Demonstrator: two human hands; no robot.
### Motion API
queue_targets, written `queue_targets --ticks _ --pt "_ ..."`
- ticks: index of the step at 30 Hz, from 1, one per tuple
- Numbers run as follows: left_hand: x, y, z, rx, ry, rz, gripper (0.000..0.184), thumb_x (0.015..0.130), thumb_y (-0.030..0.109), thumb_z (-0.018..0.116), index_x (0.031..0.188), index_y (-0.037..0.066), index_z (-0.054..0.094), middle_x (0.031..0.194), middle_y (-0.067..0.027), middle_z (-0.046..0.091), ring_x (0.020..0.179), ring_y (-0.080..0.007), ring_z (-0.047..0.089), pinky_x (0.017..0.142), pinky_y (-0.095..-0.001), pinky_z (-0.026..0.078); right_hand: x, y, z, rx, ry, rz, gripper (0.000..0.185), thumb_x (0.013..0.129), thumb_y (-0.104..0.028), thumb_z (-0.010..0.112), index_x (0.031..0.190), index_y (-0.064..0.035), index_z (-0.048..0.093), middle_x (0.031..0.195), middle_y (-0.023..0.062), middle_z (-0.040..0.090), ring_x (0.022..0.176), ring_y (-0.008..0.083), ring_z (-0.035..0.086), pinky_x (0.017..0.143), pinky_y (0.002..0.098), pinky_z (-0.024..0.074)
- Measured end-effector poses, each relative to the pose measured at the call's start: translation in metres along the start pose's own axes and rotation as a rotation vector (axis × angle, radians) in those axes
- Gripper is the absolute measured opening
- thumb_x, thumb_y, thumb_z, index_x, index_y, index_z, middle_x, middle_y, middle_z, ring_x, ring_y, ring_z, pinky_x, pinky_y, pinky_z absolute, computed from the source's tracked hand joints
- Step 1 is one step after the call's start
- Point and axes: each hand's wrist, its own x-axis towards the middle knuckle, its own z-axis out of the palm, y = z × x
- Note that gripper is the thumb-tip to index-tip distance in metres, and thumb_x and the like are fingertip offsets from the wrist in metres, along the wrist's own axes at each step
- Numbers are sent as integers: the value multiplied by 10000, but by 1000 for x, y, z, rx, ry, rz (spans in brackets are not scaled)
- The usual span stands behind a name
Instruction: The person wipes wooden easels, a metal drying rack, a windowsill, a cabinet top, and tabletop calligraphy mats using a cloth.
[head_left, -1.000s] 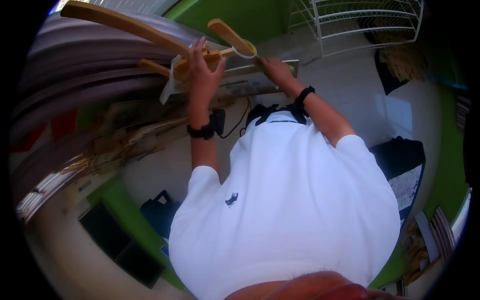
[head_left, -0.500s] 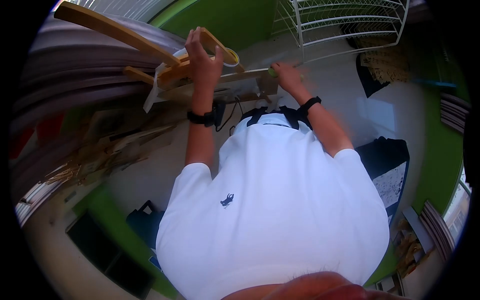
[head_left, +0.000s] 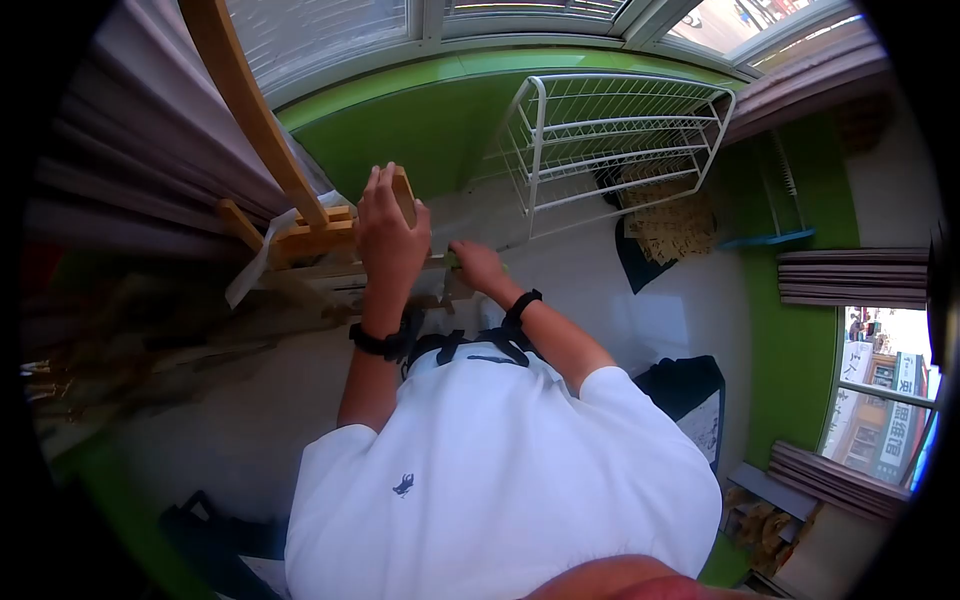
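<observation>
Near the green wall, a white wire rack (head_left: 625,150) stands on the pale, glossy floor (head_left: 560,290); brown papers (head_left: 670,220) show behind its bars, and whether it contains anything cannot be told. Purple-grey curtains (head_left: 130,140) hang at left, beside the windows (head_left: 330,40). Along the curtain stands a light-brown wooden frame (head_left: 250,100), its long slat slanting, a white sheet (head_left: 255,265) at its base. The left hand (head_left: 393,230) is half open, fingers raised beside a wooden piece (head_left: 404,195); its grip is unclear. The right hand (head_left: 476,265) is curled closed around a small green object (head_left: 453,261).
</observation>
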Motion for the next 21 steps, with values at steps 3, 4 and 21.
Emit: queue_targets --ticks 3,4,21 --pt "-2 3 -1 32 18 -8 588 831 176 634 1373 83 427 1379 -200 477 1221 -356 519 992 -450 431 -2 25 -11 -11 -78 179 321 760 -224 658 1038 -79 586 953 164 653 909 373 625 755 492 501" --pt "-2 4 0 35 30 -6 588 831 176 634 1373 83 427 1379 -200 477 1221 -356 519 992 -450 431 -3 43 -7 59 4 238 323 766 -248 663 1025 -71 588 935 176 657 891 387 626 756 495 497" --pt "-38 229 52 -338 44 220 380 866 -11 527 1236 70 545 1241 -137 601 1135 -291 576 976 -393 447 -23 251 -84 843 100 168 452 998 -439 433 1242 -72 533 1119 174 641 1061 306 615 907 372 451"
